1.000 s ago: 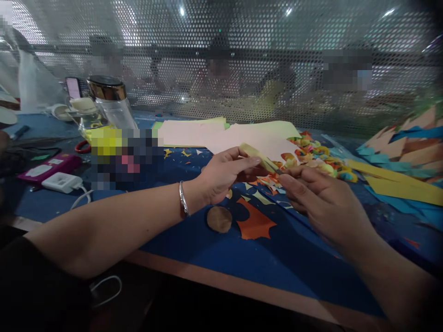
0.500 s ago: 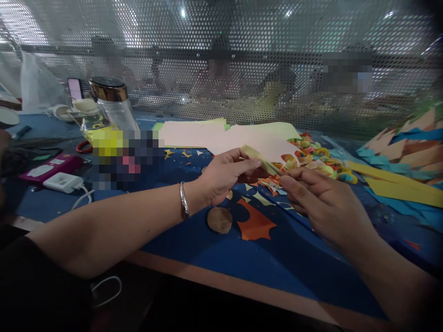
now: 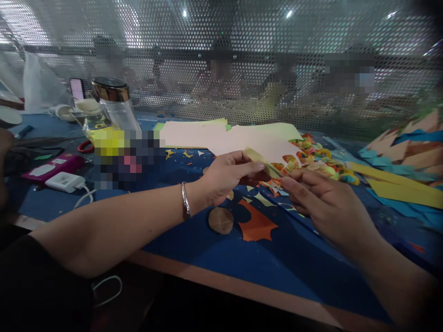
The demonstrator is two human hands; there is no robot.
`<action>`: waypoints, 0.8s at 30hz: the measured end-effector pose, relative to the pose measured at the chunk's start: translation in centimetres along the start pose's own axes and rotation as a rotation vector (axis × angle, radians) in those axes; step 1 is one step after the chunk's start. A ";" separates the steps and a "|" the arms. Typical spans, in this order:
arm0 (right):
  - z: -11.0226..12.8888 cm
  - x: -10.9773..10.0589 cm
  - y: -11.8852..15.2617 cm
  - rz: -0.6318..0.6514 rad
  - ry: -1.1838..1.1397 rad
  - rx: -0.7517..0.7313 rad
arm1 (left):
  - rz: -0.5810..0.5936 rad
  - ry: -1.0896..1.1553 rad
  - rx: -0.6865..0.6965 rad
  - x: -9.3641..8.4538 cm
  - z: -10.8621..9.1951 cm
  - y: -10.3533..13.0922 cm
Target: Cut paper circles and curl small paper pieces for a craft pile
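Note:
My left hand [image 3: 228,177], with a silver bangle at the wrist, pinches a small pale yellow piece of paper [image 3: 254,154] between thumb and fingers. Close beside it, my right hand [image 3: 320,203] grips a thin, dark, stick-like tool [image 3: 276,171] whose far end meets the paper. Fingers hide much of the tool, so its kind is unclear. On the blue tabletop [image 3: 194,251] below lie a round brownish disc [image 3: 220,220] and an orange paper offcut [image 3: 258,223] with curved cut edges.
Pale sheets [image 3: 256,136] lie behind my hands, beside curled coloured paper pieces [image 3: 321,161]. Folded paper points [image 3: 401,143] and yellow strips [image 3: 404,184] are at right. Left stand a glass bottle [image 3: 119,108] and a magenta box [image 3: 51,167]. A perforated screen [image 3: 249,101] closes off the back.
The whole view has shifted very slightly, with things a little further right. Both hands keep nearly the same pose on the paper and the tool.

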State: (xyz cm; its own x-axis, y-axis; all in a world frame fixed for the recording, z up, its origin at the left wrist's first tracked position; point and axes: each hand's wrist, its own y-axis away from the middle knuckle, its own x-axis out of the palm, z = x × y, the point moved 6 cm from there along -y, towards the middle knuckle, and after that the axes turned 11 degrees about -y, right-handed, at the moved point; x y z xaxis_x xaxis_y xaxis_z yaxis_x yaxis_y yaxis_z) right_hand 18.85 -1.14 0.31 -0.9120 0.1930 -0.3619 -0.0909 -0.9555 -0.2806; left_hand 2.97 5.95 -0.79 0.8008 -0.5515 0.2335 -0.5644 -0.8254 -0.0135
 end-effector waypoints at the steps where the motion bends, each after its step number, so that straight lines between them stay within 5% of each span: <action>1: 0.0 0.0 0.0 0.001 0.002 -0.004 | 0.006 0.005 -0.001 0.1 0.0 0.0; 24: -0.1 0.1 0.1 0.030 0.004 0.000 | 0.051 -0.051 -0.099 0.3 0.2 0.2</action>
State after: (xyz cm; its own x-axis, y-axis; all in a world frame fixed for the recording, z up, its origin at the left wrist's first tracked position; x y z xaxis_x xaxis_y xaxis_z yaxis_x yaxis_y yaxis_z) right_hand 18.79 -1.19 0.21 -0.9128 0.1655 -0.3735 -0.0637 -0.9607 -0.2702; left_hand 3.16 5.58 -0.95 0.7783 -0.6001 0.1848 -0.6198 -0.7814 0.0729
